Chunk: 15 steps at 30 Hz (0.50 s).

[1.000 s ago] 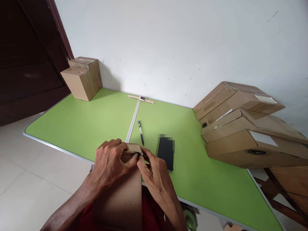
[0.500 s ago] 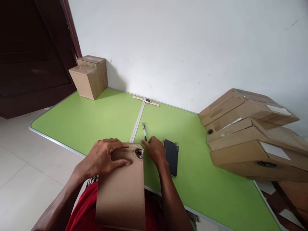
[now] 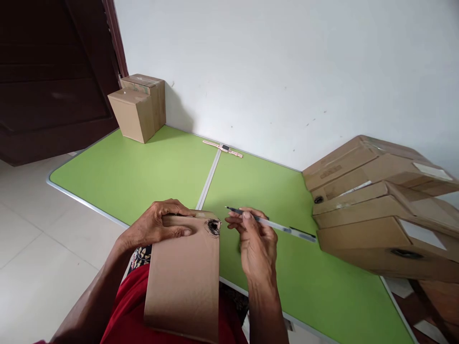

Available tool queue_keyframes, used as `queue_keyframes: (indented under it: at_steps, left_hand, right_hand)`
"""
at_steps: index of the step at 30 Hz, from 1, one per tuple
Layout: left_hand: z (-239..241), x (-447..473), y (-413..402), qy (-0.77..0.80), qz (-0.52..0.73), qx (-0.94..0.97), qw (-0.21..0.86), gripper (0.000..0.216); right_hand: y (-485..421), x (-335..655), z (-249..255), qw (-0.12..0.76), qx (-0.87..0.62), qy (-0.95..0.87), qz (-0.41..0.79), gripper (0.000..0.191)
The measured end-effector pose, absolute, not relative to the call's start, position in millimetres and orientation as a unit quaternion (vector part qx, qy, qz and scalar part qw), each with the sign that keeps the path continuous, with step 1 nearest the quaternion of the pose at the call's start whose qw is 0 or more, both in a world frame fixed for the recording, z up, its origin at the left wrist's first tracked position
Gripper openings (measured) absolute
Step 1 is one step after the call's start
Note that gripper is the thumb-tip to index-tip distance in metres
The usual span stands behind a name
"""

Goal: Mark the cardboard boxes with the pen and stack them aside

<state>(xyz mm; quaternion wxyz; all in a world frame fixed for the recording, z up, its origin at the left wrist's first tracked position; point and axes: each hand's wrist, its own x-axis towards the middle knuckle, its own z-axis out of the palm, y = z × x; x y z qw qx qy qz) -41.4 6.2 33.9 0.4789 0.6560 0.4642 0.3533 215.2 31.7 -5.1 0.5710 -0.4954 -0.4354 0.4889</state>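
A brown cardboard box (image 3: 182, 282) leans against my lap at the table's near edge, tilted towards me. Its top right corner carries a torn, black-scribbled hole (image 3: 214, 226). My left hand (image 3: 159, 224) is closed over the box's top left edge, thumb on the near face, fingers over the top. Just right of that corner, my right hand (image 3: 256, 239) pinches a pen (image 3: 272, 223) between thumb and fingers. The pen's dark tip points left towards the hole without touching the box, and its clear barrel slants down to the right.
On the green table (image 3: 143, 177), a pink-strapped watch (image 3: 225, 148) lies by the wall. Two small cardboard boxes (image 3: 138, 112) stand at the back left. Several larger cardboard boxes (image 3: 380, 215) are stacked at the right. A dark door (image 3: 46, 81) is at the left.
My right hand has picked the pen up off the table and turned it towards the box's corner. The dark phone seen earlier beside that hand no longer shows. My left hand keeps its hold.
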Motion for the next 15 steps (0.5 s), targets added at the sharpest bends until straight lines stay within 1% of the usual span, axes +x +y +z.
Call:
queue_keyframes:
  at_steps: [2, 5, 8, 12, 15]
  left_hand:
    - [35.6, -40.8, 5.1, 0.469, 0.348, 0.658, 0.476, 0.034]
    - [36.8, -39.7, 3.6, 0.476, 0.349, 0.663, 0.461, 0.033]
    - [37.5, -38.4, 3.0, 0.478, 0.354, 0.664, 0.453, 0.032]
    - [37.9, -38.0, 3.8, 0.481, 0.350, 0.660, 0.459, 0.032]
    - [37.3, -38.6, 4.2, 0.484, 0.350, 0.661, 0.453, 0.030]
  right_hand:
    - [13.7, 208.1, 0.9, 0.622, -0.445, -0.423, 0.486, 0.020]
    - [-2.4, 198.8, 5.1, 0.624, -0.406, -0.482, 0.463, 0.007]
    - [-7.8, 193.5, 8.6, 0.600, -0.392, -0.546, 0.435, 0.008]
    - [-9.2, 192.9, 10.9, 0.561, -0.426, -0.609, 0.365, 0.010]
    - [-9.6, 196.0, 7.8, 0.547, -0.432, -0.625, 0.352, 0.009]
